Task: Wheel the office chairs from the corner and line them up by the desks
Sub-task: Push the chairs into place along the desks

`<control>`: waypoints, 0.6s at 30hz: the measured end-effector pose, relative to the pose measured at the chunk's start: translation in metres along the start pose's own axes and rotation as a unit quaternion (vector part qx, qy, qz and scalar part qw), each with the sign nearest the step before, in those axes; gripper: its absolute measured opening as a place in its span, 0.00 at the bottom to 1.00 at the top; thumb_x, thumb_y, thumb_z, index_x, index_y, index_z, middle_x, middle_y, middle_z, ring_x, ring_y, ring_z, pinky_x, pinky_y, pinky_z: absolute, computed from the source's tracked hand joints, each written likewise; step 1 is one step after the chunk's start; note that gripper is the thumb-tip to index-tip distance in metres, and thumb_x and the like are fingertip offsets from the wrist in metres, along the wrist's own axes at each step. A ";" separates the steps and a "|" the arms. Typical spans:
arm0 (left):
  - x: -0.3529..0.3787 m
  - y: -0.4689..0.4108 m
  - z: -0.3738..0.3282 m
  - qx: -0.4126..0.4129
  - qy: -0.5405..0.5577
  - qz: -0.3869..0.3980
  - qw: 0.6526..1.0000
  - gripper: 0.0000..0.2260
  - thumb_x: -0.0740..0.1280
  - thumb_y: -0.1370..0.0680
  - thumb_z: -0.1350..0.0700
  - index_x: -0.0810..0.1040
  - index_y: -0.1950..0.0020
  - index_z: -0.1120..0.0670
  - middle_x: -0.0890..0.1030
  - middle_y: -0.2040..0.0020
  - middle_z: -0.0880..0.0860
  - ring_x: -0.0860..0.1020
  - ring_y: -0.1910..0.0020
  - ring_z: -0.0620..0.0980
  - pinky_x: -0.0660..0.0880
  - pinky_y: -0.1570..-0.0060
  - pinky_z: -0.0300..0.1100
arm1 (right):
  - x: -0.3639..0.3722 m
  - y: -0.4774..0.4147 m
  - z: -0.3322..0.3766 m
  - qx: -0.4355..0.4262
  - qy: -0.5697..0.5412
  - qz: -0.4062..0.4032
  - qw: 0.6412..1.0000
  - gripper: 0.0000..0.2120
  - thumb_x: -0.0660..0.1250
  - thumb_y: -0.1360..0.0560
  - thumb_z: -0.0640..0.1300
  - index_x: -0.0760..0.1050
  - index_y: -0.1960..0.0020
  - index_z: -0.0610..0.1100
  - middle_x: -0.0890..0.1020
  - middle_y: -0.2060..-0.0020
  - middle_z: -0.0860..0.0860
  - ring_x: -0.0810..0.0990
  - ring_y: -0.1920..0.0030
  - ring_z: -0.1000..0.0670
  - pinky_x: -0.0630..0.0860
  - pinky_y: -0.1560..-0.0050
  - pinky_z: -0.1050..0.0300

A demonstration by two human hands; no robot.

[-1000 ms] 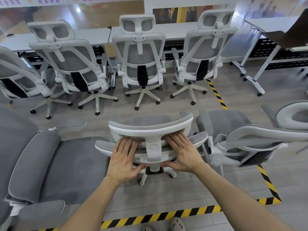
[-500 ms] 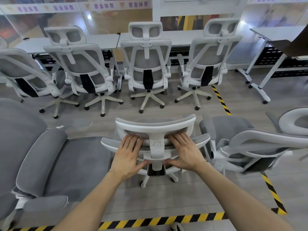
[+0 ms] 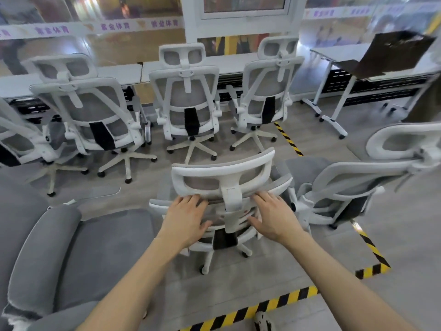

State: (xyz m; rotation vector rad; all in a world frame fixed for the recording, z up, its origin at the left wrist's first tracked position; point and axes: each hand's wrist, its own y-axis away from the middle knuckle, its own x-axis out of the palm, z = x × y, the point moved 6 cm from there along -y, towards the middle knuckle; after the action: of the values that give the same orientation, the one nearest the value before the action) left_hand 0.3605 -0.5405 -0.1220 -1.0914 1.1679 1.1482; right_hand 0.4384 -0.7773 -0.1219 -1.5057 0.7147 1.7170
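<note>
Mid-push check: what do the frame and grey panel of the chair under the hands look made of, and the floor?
Chair frame: white moulded plastic by its look, smooth with a soft sheen.
Headrest panel: grey fabric or mesh, matt; weave too blurred to confirm.
Floor: grey wood-look planks with visible seams, likely vinyl or laminate.

The light is bright and even, it seems to fall from above, and the shadows under the chair bases (image 3: 189,151) are pale and soft. The glass wall (image 3: 133,10) at the top carries glare and milky reflections. The wide lens bends straight lines: the floor tape (image 3: 274,304) and the surface (image 3: 119,74) curve near the borders. The banner (image 3: 114,26) letters and the brown board (image 3: 393,53) are smeared by blur. The left hand (image 3: 183,220), the right hand (image 3: 272,216) and the headrest (image 3: 224,177) just above them are sharper, though a little soft.
</note>
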 end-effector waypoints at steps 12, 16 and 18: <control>0.024 0.135 0.059 0.081 -0.020 0.107 0.991 0.22 0.62 0.15 0.37 0.76 0.28 0.49 0.80 0.29 0.52 0.78 0.30 0.56 0.72 0.33 0.52 | 0.023 0.125 0.168 0.170 -0.005 0.068 0.983 0.17 0.65 0.16 0.58 0.77 0.35 0.46 0.83 0.43 0.49 0.83 0.42 0.43 0.81 0.45 0.47; 0.036 0.194 0.086 0.073 -0.015 0.120 0.990 0.23 0.61 0.15 0.36 0.75 0.25 0.48 0.79 0.28 0.51 0.77 0.29 0.55 0.71 0.31 0.52 | 0.033 0.155 0.226 0.171 0.008 0.070 0.983 0.16 0.65 0.15 0.57 0.76 0.38 0.45 0.82 0.44 0.48 0.82 0.42 0.43 0.75 0.45 0.48; 0.036 0.227 0.103 0.063 -0.013 0.124 0.990 0.23 0.61 0.14 0.37 0.75 0.26 0.48 0.79 0.28 0.51 0.77 0.28 0.54 0.71 0.29 0.51 | 0.042 0.168 0.259 0.170 0.009 0.075 0.982 0.15 0.65 0.15 0.57 0.76 0.39 0.45 0.81 0.44 0.48 0.82 0.42 0.43 0.73 0.47 0.48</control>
State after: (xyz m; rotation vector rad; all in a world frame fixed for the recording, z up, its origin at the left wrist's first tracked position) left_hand 0.1463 -0.4122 -0.1563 -0.8484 1.3649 1.2559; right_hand 0.1494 -0.6604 -0.1319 -1.2562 1.0947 1.5918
